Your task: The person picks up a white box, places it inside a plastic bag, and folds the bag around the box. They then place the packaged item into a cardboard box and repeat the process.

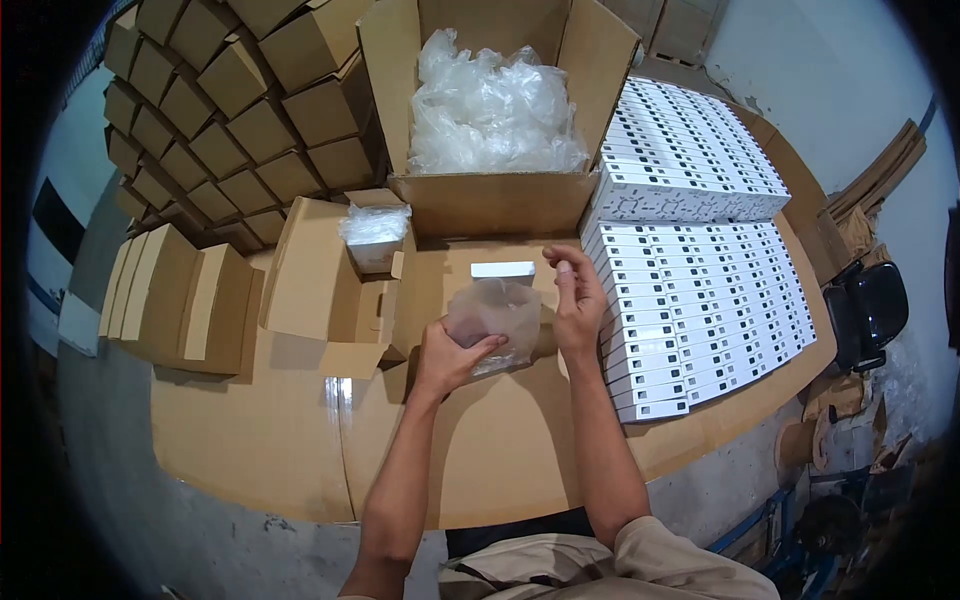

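My left hand (452, 358) is closed on a clear plastic bag (492, 318), thumb across its front. The bag hangs above the cardboard-covered table, its top edge spread wide. Just behind the bag is a small white box (503, 270), its lower part hidden by the plastic. My right hand (578, 305) is raised to the right of the bag, close to the stacked white boxes (630, 320). Its fingers are bent but apart from the thumb, and I see nothing in them.
A large carton (490, 205) of crumpled plastic bags (500, 110) stands at the back. To the left, an open carton (330, 290) holds bagged white boxes (376, 240). Brown cartons (235, 80) are piled at the back left. A black chair (868, 310) stands at right.
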Tool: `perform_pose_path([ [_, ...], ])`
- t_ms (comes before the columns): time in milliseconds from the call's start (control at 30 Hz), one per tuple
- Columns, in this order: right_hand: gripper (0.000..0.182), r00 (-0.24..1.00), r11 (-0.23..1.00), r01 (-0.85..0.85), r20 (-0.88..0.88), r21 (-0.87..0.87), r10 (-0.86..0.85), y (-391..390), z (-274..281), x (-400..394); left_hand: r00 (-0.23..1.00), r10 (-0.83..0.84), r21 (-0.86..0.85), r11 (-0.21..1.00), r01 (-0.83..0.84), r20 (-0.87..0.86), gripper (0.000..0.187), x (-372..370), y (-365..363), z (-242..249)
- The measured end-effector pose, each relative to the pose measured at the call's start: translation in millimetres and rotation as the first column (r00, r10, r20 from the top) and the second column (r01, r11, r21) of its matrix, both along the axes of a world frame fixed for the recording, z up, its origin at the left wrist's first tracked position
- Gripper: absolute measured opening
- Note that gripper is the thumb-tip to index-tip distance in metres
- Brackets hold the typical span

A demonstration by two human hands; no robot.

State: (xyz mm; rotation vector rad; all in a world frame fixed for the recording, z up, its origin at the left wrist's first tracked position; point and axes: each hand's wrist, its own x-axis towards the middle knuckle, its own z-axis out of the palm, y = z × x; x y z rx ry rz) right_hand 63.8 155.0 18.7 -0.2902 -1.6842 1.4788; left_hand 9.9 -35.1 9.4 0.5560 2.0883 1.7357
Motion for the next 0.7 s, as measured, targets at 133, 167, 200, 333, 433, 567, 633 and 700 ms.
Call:
perform_pose_path([
  [133, 0.037, 0.986, 0.989, -0.139, 0.102, 0.052, 0.134, 5.2, -17.7, -1.7, 0.998, -0.027, 0.087, 0.996, 0.021, 0.062, 0.031, 0.7, -0.6, 7.5],
  [167, 0.039, 0.975, 0.978, -0.191, 0.134, 0.079, 0.179, 5.8, -18.7, -1.1, 0.996, -0.042, 0.132, 0.991, 0.031, 0.079, 0.028, 0.4, -0.1, 8.5],
  [200, 0.042, 0.960, 0.964, -0.243, 0.167, 0.103, 0.224, 4.8, -18.8, -1.4, 0.993, -0.057, 0.129, 0.991, 0.044, 0.104, 0.030, -1.4, -0.1, 5.1],
  [333, 0.041, 0.937, 0.945, -0.306, 0.136, -0.116, 0.321, 2.0, -22.5, -2.8, 0.991, -0.055, 0.133, 0.990, 0.039, 0.120, 0.026, 0.1, 0.8, 4.0],
  [433, 0.038, 0.957, 0.968, -0.248, 0.144, -0.043, 0.252, 3.4, -26.7, -5.1, 0.993, -0.041, 0.144, 0.989, 0.025, 0.114, 0.021, 2.6, 2.4, 6.8],
  [567, 0.036, 0.982, 0.976, -0.175, 0.046, -0.130, 0.183, 3.6, -27.6, -5.2, 0.983, -0.081, 0.162, 0.985, 0.054, 0.167, 0.022, -0.4, 2.7, -1.6],
  [633, 0.036, 0.990, 0.962, -0.142, -0.055, -0.234, 0.133, 0.9, -18.6, -3.2, 0.984, -0.070, 0.155, 0.987, 0.044, 0.164, 0.026, 0.4, 3.6, -1.0],
  [700, 0.036, 0.987, 0.974, -0.088, -0.149, -0.207, 0.057, 1.6, -12.5, -2.7, 0.988, -0.040, 0.139, 0.990, 0.020, 0.146, 0.029, 1.2, 4.0, -2.4],
])
